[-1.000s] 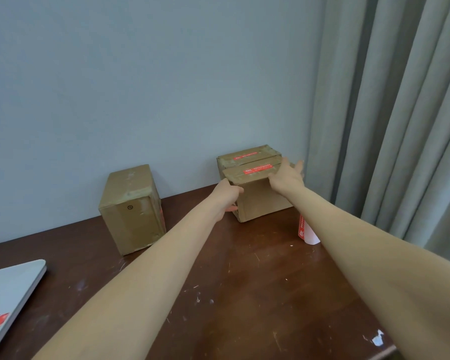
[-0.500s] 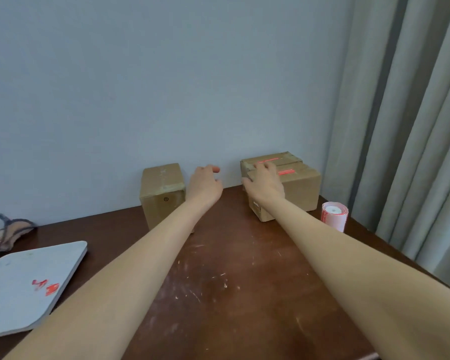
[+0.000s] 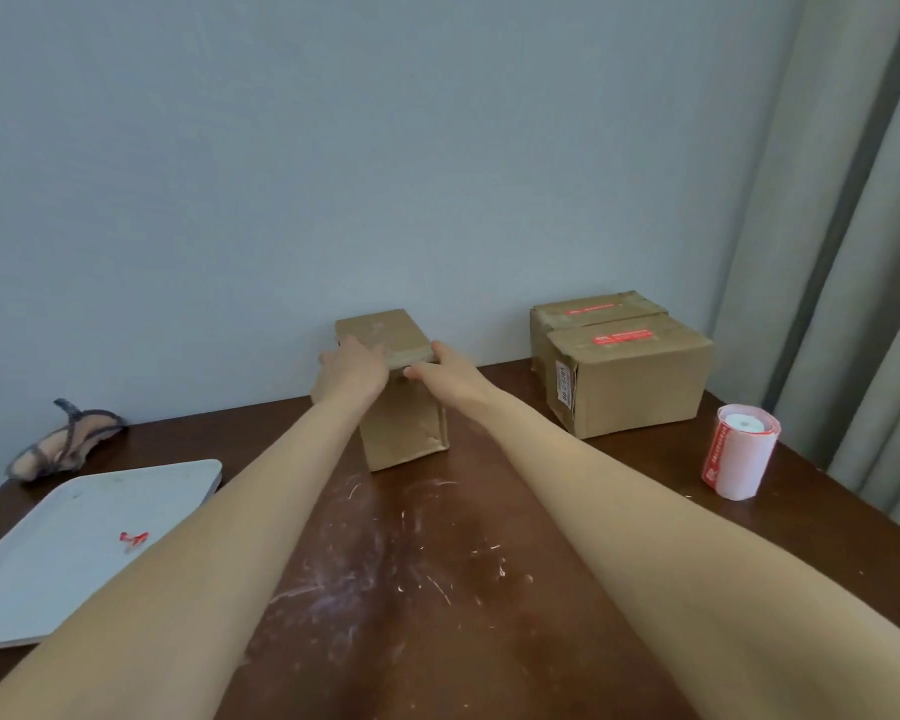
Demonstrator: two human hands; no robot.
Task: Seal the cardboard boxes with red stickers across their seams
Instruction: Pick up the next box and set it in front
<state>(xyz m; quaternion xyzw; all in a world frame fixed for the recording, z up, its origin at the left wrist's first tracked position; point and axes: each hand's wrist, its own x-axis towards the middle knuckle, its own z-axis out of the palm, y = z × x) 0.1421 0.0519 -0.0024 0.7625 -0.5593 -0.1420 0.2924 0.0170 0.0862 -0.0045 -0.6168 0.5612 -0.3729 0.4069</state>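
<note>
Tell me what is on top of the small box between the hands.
The small box shows only worn tape on its top, nothing red. The left hand and right hand hold its near top corners, hiding what lies under their fingers.

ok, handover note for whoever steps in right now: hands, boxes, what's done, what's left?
Left hand: grips the small box at its top left edge.
Right hand: grips the same box at its top right edge, thumb on the front.
The small box stands mid-table by the wall, with no red sticker visible on it.
Done: the rear box and front box, on the right, each carry a red sticker across the top.
The sticker roll sits on the table right of the front box.
Left: put a sticker across the small box's seam.
</note>
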